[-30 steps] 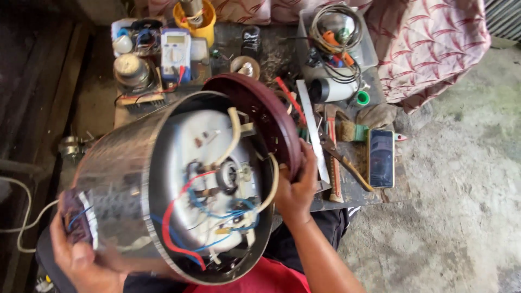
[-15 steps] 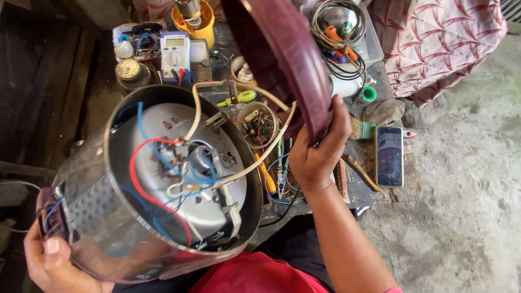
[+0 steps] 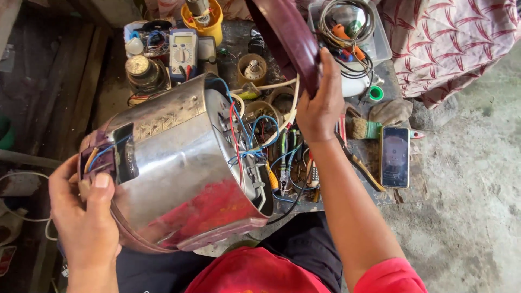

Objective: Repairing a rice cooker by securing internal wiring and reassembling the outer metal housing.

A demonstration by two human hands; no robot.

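Note:
A shiny metal cooker body [image 3: 179, 163] lies on its side over my lap, its open underside facing right with red, blue and white wires [image 3: 244, 135] showing. My left hand [image 3: 84, 217] grips its left end, thumb on the maroon switch housing [image 3: 97, 160]. My right hand [image 3: 320, 106] holds up a maroon round base cover [image 3: 287, 38], lifted clear of the body. A cream cable [image 3: 271, 86] runs from the body toward the cover.
A cluttered work table [image 3: 239, 38] lies ahead with a multimeter [image 3: 183, 51], a yellow cup [image 3: 203, 19], a plastic tray of coiled wires [image 3: 347, 27], screwdrivers and pliers [image 3: 355, 157]. A phone [image 3: 395, 156] rests at the right edge. Patterned cloth [image 3: 450, 43] drapes at top right.
My right hand has lifted the maroon cover further up and away from the body. My left hand has turned the cooker body so its shiny side wall faces me.

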